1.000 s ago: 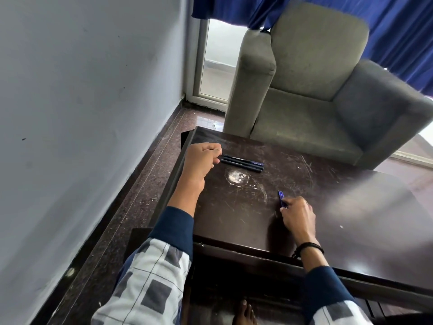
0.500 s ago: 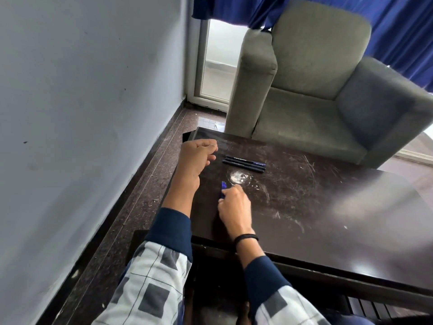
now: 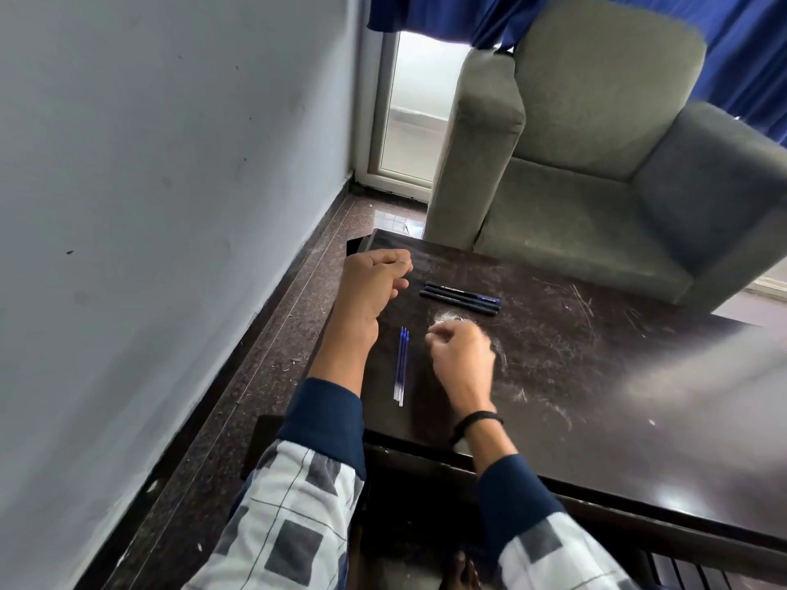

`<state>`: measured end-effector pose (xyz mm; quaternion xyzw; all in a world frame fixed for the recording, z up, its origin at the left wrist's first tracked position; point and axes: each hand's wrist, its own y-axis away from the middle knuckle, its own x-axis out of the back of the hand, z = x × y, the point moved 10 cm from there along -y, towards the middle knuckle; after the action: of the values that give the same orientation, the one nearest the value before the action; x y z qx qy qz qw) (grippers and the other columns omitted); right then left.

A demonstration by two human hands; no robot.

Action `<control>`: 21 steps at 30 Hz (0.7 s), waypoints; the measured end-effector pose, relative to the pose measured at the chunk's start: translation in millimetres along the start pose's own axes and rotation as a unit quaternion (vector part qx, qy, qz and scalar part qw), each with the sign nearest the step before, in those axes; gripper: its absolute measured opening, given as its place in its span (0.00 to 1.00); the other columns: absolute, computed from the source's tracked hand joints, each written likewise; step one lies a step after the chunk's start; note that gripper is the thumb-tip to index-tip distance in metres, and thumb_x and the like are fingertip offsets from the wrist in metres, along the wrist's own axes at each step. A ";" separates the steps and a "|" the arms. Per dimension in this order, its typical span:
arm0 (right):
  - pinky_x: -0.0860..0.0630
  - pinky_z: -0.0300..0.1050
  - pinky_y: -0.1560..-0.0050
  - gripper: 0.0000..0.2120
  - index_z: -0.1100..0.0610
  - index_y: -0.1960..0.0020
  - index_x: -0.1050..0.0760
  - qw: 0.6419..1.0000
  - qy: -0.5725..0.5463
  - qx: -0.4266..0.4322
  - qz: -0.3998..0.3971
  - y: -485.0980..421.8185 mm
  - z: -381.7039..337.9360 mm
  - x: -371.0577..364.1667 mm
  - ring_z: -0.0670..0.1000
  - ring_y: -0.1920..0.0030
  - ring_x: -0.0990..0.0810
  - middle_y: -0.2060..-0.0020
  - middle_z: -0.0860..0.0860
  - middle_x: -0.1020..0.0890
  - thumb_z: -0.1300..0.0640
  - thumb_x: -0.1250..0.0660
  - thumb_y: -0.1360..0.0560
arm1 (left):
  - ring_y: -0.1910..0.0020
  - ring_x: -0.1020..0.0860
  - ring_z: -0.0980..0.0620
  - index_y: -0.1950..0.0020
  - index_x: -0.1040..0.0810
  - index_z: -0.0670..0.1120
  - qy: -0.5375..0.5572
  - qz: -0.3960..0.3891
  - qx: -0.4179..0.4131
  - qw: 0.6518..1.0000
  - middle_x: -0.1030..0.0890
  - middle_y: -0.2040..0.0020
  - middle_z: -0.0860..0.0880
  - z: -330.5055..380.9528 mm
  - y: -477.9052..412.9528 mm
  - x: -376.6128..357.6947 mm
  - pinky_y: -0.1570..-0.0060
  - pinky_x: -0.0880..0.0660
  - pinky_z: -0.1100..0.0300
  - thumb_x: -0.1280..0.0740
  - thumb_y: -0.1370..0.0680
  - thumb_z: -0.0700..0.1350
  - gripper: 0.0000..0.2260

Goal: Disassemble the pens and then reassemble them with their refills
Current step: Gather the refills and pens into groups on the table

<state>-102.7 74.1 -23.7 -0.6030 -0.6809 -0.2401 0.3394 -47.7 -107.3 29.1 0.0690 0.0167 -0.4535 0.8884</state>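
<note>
Thin blue refills (image 3: 401, 366) lie together on the dark table (image 3: 596, 376), pointing away from me. A few black pen bodies (image 3: 462, 297) lie side by side farther back. My left hand (image 3: 371, 281) hovers left of the pen bodies with fingers curled and nothing visible in it. My right hand (image 3: 462, 359), blurred, is just right of the refills, fingers curled, apart from them and holding nothing I can see.
A grey armchair (image 3: 596, 163) stands behind the table. A grey wall (image 3: 170, 206) runs along the left with a strip of stone floor (image 3: 264, 376) beside the table. The table top is scratched, with a pale smudge (image 3: 447, 319) near my right hand.
My right hand carried the blue refills leftward across the table, set them down beside my left forearm and let go. My left hand drew back slightly from the pen bodies.
</note>
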 end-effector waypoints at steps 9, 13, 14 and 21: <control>0.29 0.55 0.30 0.22 0.57 0.26 0.26 0.958 0.235 0.118 -0.117 -120.7 -3.4 -2.8 0.61 0.28 0.30 0.27 0.54 0.26 0.61 0.35 0.20 | 0.58 0.17 0.56 0.45 0.16 0.49 0.000 -0.004 -0.008 1.000 0.14 0.51 0.51 4.2 -2.2 -0.6 0.56 0.22 0.65 0.32 0.19 0.42 0.07; 0.26 0.53 0.34 0.28 0.50 0.24 0.29 0.934 0.279 0.130 -0.178 -132.3 -5.6 -25.6 0.61 0.31 0.26 0.30 0.56 0.23 0.65 0.39 0.22 | 0.58 0.17 0.56 0.43 0.15 0.47 -0.008 0.009 -0.010 1.000 0.14 0.52 0.52 4.2 -4.5 5.5 0.54 0.21 0.63 0.32 0.19 0.42 0.08; 0.23 0.52 0.40 0.27 0.48 0.28 0.25 0.932 0.284 0.134 -0.183 -132.8 -5.8 -29.2 0.61 0.35 0.23 0.34 0.57 0.20 0.65 0.39 0.23 | 0.58 0.17 0.57 0.43 0.15 0.47 -0.010 0.012 -0.011 1.000 0.14 0.52 0.52 4.5 -4.8 6.4 0.55 0.21 0.64 0.32 0.19 0.42 0.08; 0.24 0.49 0.51 0.24 0.45 0.39 0.17 0.934 0.286 0.137 -0.165 -130.1 1.4 -25.1 0.59 0.41 0.20 0.42 0.53 0.17 0.68 0.36 0.26 | 0.58 0.17 0.58 0.43 0.16 0.49 -0.030 0.002 -0.022 0.999 0.14 0.54 0.55 7.2 -2.8 1.9 0.56 0.21 0.66 0.31 0.19 0.42 0.08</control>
<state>-229.9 38.1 -32.7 -0.3355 -0.6711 -0.3593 0.5550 -49.1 -111.4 35.8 0.0364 0.0001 -0.4533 0.8906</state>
